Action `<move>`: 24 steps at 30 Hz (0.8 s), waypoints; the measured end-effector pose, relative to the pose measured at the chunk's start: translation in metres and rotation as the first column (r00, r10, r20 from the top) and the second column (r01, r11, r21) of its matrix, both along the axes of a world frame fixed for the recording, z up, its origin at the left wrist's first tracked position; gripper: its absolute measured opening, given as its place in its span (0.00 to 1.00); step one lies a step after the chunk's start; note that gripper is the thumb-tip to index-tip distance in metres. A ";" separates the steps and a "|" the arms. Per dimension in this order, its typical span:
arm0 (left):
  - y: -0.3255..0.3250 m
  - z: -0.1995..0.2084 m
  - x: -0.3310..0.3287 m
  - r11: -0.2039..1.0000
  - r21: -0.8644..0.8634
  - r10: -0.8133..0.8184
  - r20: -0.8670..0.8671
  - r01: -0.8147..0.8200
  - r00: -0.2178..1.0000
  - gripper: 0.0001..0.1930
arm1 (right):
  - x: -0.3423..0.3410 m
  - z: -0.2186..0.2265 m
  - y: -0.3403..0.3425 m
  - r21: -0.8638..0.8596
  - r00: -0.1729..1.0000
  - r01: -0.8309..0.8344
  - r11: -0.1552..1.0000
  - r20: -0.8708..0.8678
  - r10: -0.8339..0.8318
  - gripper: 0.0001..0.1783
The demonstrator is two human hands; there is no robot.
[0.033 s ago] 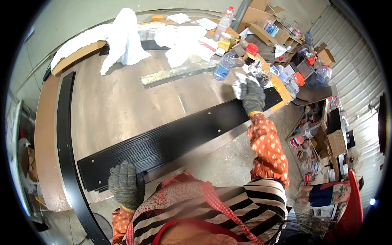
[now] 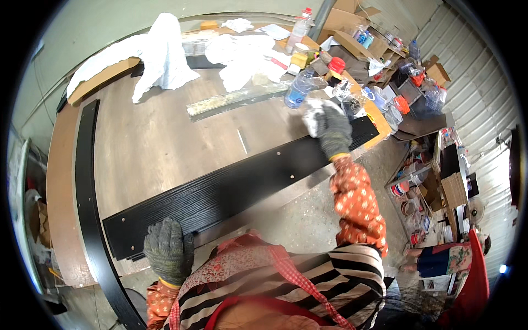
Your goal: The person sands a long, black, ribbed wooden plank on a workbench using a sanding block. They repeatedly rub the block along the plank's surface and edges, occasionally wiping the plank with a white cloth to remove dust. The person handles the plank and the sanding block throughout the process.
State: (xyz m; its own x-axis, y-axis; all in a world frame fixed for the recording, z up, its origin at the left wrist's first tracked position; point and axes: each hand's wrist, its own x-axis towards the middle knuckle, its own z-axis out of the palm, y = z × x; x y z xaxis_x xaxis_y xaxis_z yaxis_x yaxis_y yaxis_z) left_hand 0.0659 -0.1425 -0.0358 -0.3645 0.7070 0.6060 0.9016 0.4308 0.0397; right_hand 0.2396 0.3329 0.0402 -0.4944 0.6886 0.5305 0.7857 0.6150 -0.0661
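A long black board [image 2: 220, 184] with wood grain and several small holes lies slantwise along the near side of the table. My right hand [image 2: 334, 131], in a dark grey knitted glove, is closed on a crumpled white cloth [image 2: 312, 116] at the board's far edge, toward its right end. My left hand [image 2: 169, 248], in a matching glove, rests over the near edge at the board's left end. Its fingers lie on the board; whether anything of the hand reaches underneath is hidden. A clear bottle with a blue label [image 2: 297, 94] stands just beyond the cloth.
Another narrow black board [image 2: 85, 165] lies along the table's left side. White cloths [image 2: 163, 55] cover things at the back, behind a stained bar [image 2: 236, 100]. Bottles, a red-lidded jar [image 2: 336, 65] and plastic cups crowd the right corner. Shelves and a person [image 2: 440, 259] are farther right.
My right hand has slid a little to the left along the board with the white cloth. My left hand keeps its place on the board.
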 end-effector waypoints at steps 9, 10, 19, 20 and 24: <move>0.135 0.075 -0.002 0.855 -0.378 -0.263 0.273 0.355 0.925 0.45 | -0.028 -0.023 -0.133 -0.075 0.787 -0.597 0.798 0.133 0.602 0.26; 0.138 0.070 -0.004 0.853 -0.376 -0.251 0.310 0.361 0.917 0.46 | -0.011 -0.023 -0.103 -0.030 0.817 -0.548 0.836 0.194 0.543 0.26; 0.141 0.059 -0.006 0.848 -0.410 -0.262 0.224 0.335 0.939 0.54 | 0.149 -0.040 0.121 0.066 0.938 0.346 0.936 0.016 -0.347 0.22; 0.150 0.061 -0.004 0.835 -0.421 -0.279 0.235 0.356 0.931 0.54 | 0.140 -0.053 0.120 0.148 0.947 0.314 0.938 0.028 -0.321 0.22; 0.217 0.057 0.024 0.786 -0.414 -0.360 0.296 0.459 0.885 0.53 | 0.082 -0.037 0.032 -0.204 0.971 -0.228 0.952 0.022 0.237 0.18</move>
